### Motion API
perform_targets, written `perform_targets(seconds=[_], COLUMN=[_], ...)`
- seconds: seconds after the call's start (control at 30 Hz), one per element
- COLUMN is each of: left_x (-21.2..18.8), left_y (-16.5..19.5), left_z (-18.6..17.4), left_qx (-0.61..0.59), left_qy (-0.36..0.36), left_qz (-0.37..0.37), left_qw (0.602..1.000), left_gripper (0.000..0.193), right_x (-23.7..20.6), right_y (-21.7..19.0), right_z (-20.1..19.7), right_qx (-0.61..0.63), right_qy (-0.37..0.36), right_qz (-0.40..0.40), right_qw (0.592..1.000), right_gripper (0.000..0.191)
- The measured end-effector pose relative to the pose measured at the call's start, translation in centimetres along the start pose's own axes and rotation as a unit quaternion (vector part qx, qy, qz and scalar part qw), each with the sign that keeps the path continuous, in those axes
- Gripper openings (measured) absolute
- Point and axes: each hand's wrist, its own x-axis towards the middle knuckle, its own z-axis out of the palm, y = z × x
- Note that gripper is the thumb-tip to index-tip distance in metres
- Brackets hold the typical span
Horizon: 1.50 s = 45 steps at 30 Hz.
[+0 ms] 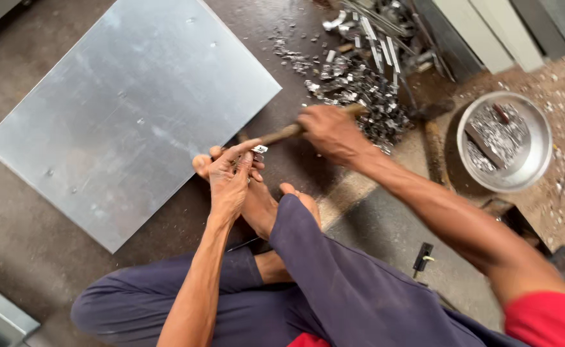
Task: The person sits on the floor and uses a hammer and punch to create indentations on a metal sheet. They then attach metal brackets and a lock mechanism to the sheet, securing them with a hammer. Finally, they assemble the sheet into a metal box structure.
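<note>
Left hand (229, 178) fingers pinched shut on a small metal clip (259, 150) at their tips, braced over the foot; looks light, stiff, sharp-edged, so grip flat sides clear of the strike; right hand (331, 132) clenched around wooden hammer handle (281, 133).

My left hand (229, 177) reaches forward, fingers pinched together in a tight grip above my bare feet. My right hand (331, 132) is fisted, its forearm stretched out from my right side.
</note>
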Motion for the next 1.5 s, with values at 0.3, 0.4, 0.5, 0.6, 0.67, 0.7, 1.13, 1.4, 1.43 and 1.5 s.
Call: perform_targets(seconds=[0.3, 0.4, 0.5, 0.6, 0.67, 0.7, 1.13, 1.4, 1.43, 1.5], left_x=[6.7, 8.2, 8.5, 8.6, 8.9, 9.1, 9.0, 8.4, 8.6, 9.1], left_y=[-5.1, -7.7, -8.8, -8.5, -8.2, -8.1, -9.8, -10.5, -10.6, -10.6], left_z=[5.2, 6.0, 5.7, 5.7, 5.9, 6.0, 4.9, 5.6, 5.9, 6.4], left_qx=[0.296, 0.427, 0.364, 0.318, 0.338, 0.341, -0.133, 0.354, 0.405, 0.455], left_qy=[0.005, 0.002, 0.017, 0.025, 0.03, 0.03, -0.037, -0.114, -0.119, -0.117], left_qz=[0.046, 0.171, 0.197, 0.109, 0.027, 0.033, -0.049, 0.169, 0.202, 0.209], left_qw=[0.954, 0.888, 0.91, 0.941, 0.94, 0.939, 0.989, 0.913, 0.884, 0.858], left_gripper=[0.023, 0.036, 0.042, 0.028, 0.022, 0.021, 0.027, 0.032, 0.028, 0.02], right_x=[-10.4, -12.6, -13.5, -13.7, -13.3, -13.0, -24.6, -25.6, -24.6, -21.7], right_y=[-3.0, -5.1, -5.9, -6.0, -6.0, -5.9, -5.8, -6.0, -5.6, -4.5], right_z=[-6.1, -3.3, -1.4, -0.8, -0.5, -0.2, -3.2, -3.4, -3.3, -2.4], right_qx=[0.286, 0.296, 0.277, 0.256, 0.248, 0.247, 0.075, 0.078, 0.085, 0.087], right_qy=[-0.143, -0.056, 0.035, 0.117, 0.125, 0.107, -0.159, -0.12, -0.096, -0.004], right_qz=[0.433, 0.423, 0.369, 0.3, 0.296, 0.324, 0.348, 0.3, 0.29, 0.195], right_qw=[0.843, 0.855, 0.887, 0.912, 0.914, 0.907, 0.921, 0.943, 0.949, 0.977], right_gripper=[0.051, 0.055, 0.051, 0.049, 0.048, 0.048, 0.056, 0.041, 0.037, 0.023])
